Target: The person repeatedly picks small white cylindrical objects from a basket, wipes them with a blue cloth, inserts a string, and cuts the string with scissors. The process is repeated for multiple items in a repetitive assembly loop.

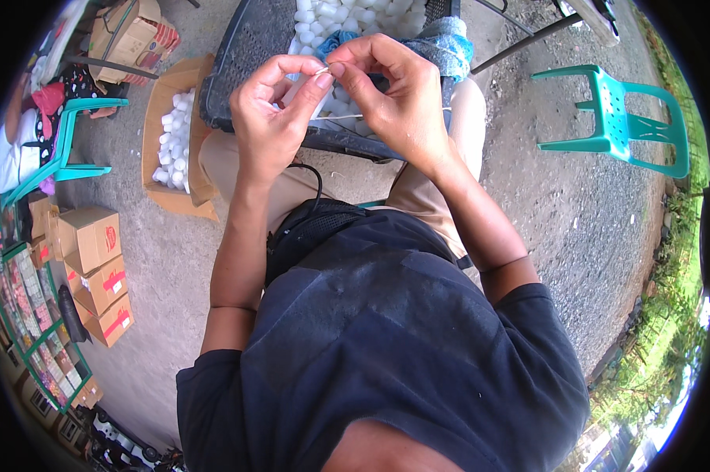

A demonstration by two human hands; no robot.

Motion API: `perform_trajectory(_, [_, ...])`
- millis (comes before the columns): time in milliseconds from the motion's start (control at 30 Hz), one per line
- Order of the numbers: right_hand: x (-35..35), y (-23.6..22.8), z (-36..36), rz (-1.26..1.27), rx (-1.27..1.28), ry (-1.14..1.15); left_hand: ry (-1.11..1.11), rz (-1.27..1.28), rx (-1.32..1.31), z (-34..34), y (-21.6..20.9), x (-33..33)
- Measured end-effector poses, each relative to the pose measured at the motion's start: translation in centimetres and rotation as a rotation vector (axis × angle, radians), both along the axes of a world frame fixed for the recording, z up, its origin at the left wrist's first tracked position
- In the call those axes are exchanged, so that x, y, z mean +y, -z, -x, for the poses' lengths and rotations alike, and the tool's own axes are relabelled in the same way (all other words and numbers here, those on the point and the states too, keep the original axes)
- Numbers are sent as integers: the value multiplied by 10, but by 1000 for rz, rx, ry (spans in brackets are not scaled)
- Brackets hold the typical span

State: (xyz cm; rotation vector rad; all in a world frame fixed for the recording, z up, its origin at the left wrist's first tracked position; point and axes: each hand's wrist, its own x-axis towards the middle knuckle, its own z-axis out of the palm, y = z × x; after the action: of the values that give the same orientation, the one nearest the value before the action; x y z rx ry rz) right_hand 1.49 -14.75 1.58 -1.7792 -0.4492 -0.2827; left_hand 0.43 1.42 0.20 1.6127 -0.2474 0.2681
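My left hand (272, 110) and my right hand (398, 98) meet above a dark plastic crate, thumbs and forefingers pinched close together. Between the fingertips shows the end of a thin pale string (322, 71). A white piece (294, 89) is partly hidden behind my left thumb; its kind is unclear. Below the hands a thin white cord (353, 116) stretches across the near side of the crate. The dark crate (241, 59) holds many small white rounded pieces (347, 16). A blue-grey cloth (447, 49) hangs over its right side.
To the left of my legs stands an open cardboard box (157, 138) with more white pieces (176, 145). Stacked cartons (95, 236) and a green chair (64, 145) are farther left, beside another person (25, 149). At right a green plastic chair (614, 118) lies tipped on the gravel.
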Motion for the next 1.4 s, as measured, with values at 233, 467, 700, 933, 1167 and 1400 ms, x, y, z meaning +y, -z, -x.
perform_trajectory(233, [-10,8,-3,111,-200,-33,76,217,80,2,3,-6])
perform_trajectory(467, [2,14,3,-63,-42,78,-17,170,-143,1,10,-16])
perform_trajectory(700, [10,16,6,-69,-72,132,-153,138,-286,2,13,-24])
perform_trajectory(933, [13,13,8,-63,-74,123,-186,107,-220,5,14,-24])
perform_trajectory(1167, [1,13,-1,312,-396,112,-13,108,-89,8,16,-16])
perform_trajectory(1400, [-7,20,2,185,-118,-17,-6,554,134,-1,20,-17])
